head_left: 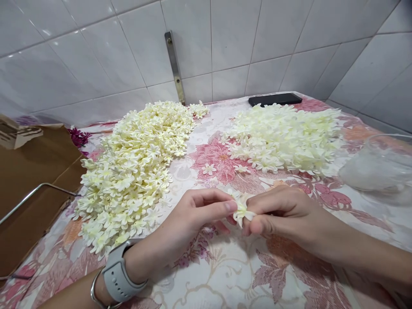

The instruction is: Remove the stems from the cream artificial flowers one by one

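Note:
Between my two hands, above the floral tablecloth [219, 274], is a small white artificial flower [241, 212] with a yellowish centre. My left hand [206, 210] pinches it from the left with thumb and forefinger. From the other side, the curled fingers and thumb of my right hand [280, 210] grip its petals. Part of the flower is hidden behind the fingers. A large heap of pale yellow flowers [135, 171] lies to the left of my hands. Beyond my right hand is a second heap of whiter flowers [286, 137].
Two loose flowers, one a small blossom [209, 169], lie between the heaps. A black phone [275, 99] rests at the back by the tiled wall [234, 38]. On the left stands a cardboard box [38, 184] beside a bent metal rod [41, 186]. A clear plastic bag [376, 167] sits right.

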{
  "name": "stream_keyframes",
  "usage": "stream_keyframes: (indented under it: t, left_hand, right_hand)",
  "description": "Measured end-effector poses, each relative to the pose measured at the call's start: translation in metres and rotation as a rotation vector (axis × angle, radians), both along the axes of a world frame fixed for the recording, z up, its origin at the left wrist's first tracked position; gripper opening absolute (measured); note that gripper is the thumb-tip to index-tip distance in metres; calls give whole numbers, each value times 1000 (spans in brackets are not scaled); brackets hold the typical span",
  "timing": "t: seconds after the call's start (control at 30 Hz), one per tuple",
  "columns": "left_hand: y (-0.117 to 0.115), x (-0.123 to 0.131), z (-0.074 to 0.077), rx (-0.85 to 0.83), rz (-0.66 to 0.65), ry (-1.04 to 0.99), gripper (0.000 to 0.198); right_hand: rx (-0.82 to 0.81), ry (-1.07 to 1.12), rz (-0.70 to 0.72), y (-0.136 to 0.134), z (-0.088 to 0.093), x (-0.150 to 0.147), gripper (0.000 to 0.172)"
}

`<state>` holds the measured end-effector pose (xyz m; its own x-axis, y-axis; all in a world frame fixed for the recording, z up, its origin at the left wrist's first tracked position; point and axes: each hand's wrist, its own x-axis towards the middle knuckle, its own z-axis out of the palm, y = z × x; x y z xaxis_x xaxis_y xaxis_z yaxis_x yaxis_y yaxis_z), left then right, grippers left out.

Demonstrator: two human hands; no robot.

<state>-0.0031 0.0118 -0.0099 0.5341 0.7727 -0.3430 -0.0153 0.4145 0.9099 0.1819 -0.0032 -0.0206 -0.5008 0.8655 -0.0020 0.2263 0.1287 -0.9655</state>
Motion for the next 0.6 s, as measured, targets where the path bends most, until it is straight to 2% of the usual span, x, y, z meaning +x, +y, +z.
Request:
stream_keyframes:
  t: [0.13, 0.23, 0.3, 0.37, 0.47, 0.53, 0.6]
  left_hand:
    - [0, 1, 2, 94, 36, 61, 11]
    - [0, 2, 2, 191, 105, 119, 9]
    - [0, 4, 2, 214, 162, 165, 8]
    - [0, 5, 1, 210, 198, 207, 10]
    - [1, 5, 0, 189, 236, 248, 12]
    - [2, 5, 0, 189, 257, 255, 13]
    - [3, 5, -1, 189, 264, 254, 13]
  right_hand:
    - [-157, 155, -69, 2, -3, 1, 45]
    - [-135, 171, -125, 3, -3, 2, 48]
    - [-83, 136, -240, 3, -3, 2, 48]
    - [-57, 107, -413, 3, -3, 2, 49]
    - [-104, 108, -650, 6, -4, 2, 52]
    - [-120, 92, -723, 9, -4, 3, 51]
    - [-90, 16, -717, 10, -5, 4, 47]
